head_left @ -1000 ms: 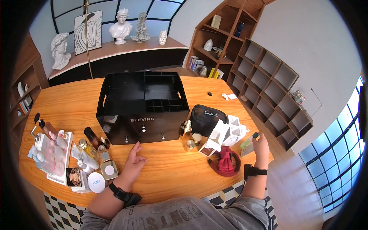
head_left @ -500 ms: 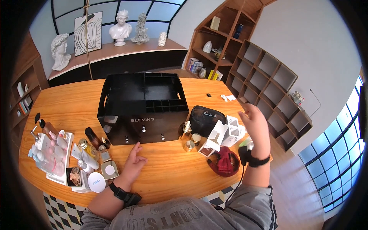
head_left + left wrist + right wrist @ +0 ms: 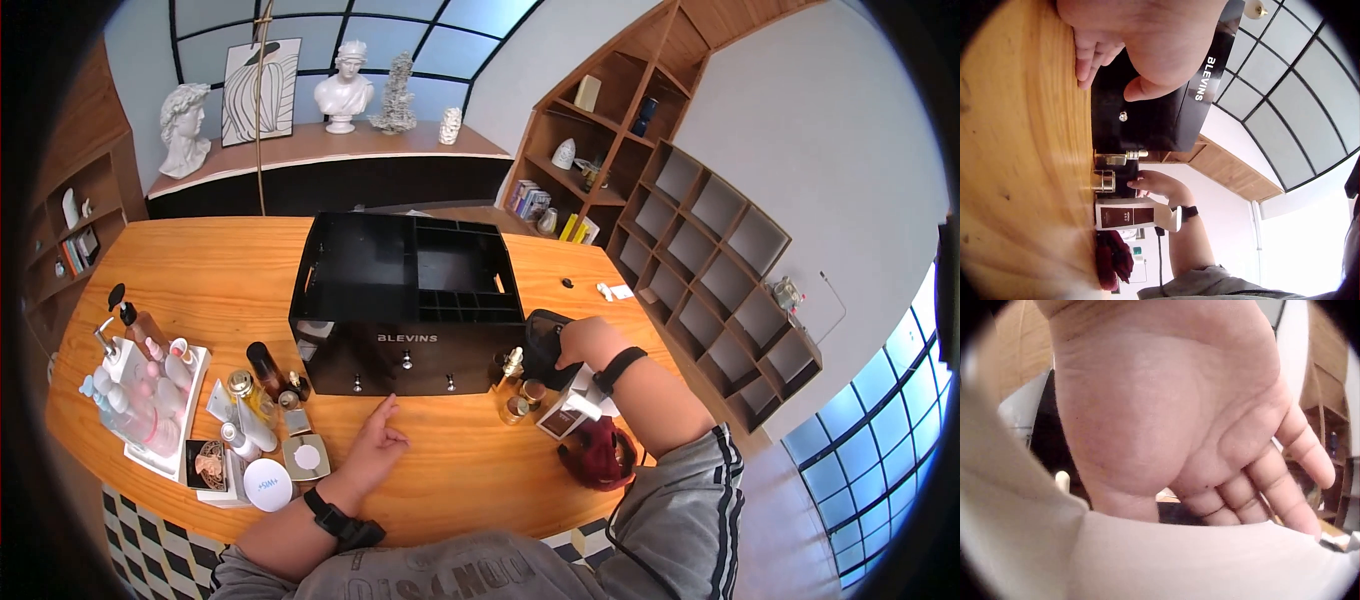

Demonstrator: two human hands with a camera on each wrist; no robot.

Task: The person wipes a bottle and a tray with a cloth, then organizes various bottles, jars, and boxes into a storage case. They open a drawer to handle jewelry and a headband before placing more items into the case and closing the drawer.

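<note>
My left hand [image 3: 375, 448] rests on the wooden table in front of a black drawer organizer [image 3: 345, 360] with silver knobs, its fingers loosely bent and holding nothing. My right hand [image 3: 588, 343] reaches over a black pouch [image 3: 541, 345] to the right of the organizer, overlapping it in the head view. In the right wrist view its fingers [image 3: 1282, 490] are extended and slightly spread, their tips partly hidden behind a white open box [image 3: 1197, 562]. That box stands in front of the pouch, beside a dark red fabric headband [image 3: 600, 455].
A small gold-topped bottle [image 3: 511, 368] and gold-lidded jars [image 3: 514, 408] stand by the organizer's right corner. At the left, a white tray [image 3: 195, 385] holds several bottles, with a white round lid [image 3: 268, 485] and more cosmetics beside it. Small items [image 3: 605, 291] lie at the far right.
My right hand has left the green-capped bottle at the right edge, lifted, and moved left to the black pouch. The left hand stays put. The head view has shifted.
</note>
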